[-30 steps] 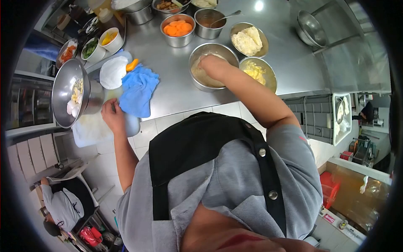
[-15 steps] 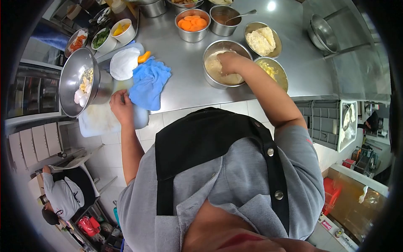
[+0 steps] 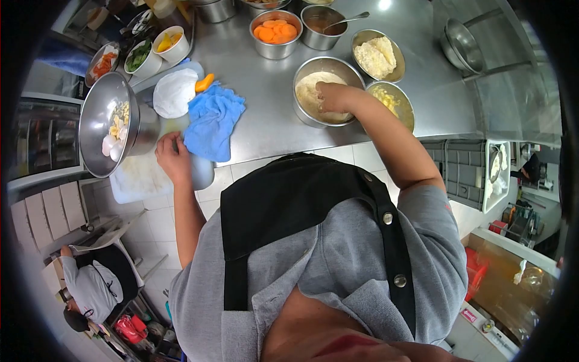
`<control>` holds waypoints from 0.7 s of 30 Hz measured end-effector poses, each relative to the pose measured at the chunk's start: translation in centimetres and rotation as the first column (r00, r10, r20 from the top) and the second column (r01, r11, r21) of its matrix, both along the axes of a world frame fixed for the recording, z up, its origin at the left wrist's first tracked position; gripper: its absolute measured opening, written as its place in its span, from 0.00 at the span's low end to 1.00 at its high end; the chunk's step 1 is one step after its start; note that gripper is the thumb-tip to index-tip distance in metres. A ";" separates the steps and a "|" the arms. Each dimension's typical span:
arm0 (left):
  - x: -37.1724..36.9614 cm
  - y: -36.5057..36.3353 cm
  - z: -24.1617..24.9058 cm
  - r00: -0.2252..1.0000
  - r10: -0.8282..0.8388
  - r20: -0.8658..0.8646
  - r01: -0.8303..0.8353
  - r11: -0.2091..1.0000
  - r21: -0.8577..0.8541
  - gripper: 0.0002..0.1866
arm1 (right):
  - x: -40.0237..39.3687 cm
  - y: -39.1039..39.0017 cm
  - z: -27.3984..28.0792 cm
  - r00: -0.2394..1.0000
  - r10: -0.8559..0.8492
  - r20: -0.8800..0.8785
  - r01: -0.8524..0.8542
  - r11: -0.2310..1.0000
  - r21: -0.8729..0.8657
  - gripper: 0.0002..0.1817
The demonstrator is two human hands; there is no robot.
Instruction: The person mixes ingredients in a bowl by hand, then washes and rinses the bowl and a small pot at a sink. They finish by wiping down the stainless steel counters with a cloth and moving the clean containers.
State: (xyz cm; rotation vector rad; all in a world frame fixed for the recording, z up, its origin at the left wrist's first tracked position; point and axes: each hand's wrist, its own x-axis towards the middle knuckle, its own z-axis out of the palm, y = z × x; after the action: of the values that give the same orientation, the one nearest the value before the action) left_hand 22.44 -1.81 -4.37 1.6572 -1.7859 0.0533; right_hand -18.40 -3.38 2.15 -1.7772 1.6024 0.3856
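Note:
My right hand (image 3: 335,98) is inside a metal pot (image 3: 300,107) of pale beige powder or fine crumbs (image 3: 318,84). Its fingers curl downward at the surface; whatever they hold is hidden. On the white cutting board (image 3: 142,178) rests my left hand (image 3: 172,155), fingers loosely bent and apart, holding nothing. Just beside it lies a crumpled blue cloth (image 3: 214,120). A large steel bowl (image 3: 90,130) with eggs (image 3: 113,146) and yellowish pieces sits tilted in view to the left of this hand.
A bowl of pale crumbly food (image 3: 375,57) and a bowl of chopped yellow bits (image 3: 391,99) stand right of the pot. Behind are a pot of carrot slices (image 3: 275,31) and a pot with a spoon (image 3: 322,27). Another person (image 3: 99,280) is at lower left.
My right hand has risen slightly and shifted right in the pot; more of its fingers show above the powder. My left hand stays by the cloth. The view has shifted a little.

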 end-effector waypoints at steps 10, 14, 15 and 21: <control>-0.1 0.1 0.2 0.999 -0.012 0.031 0.013 1.000 -0.004 0.06 | 0.9 0.4 -1.6 0.993 -0.120 -0.017 0.119 0.991 -0.061 0.29; 0.0 0.2 0.1 1.000 -0.008 0.026 0.007 1.000 0.017 0.06 | -0.1 0.2 -2.0 0.984 -0.161 0.074 0.167 0.983 -0.078 0.26; 0.0 0.3 0.1 1.000 -0.002 0.025 0.001 1.000 0.025 0.07 | -0.1 0.1 -1.1 0.979 -0.181 0.090 0.187 0.980 -0.068 0.25; 0.2 0.2 0.2 0.999 -0.048 -0.003 0.049 0.998 0.041 0.08 | -2.0 0.7 2.4 0.912 -0.296 0.284 0.320 0.946 -0.041 0.26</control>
State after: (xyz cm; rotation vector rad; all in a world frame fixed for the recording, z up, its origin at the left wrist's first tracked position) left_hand 22.60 -1.58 -4.12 1.6411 -1.8364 -0.0066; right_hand -20.40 -2.63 4.58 -1.5240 1.6797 -0.0791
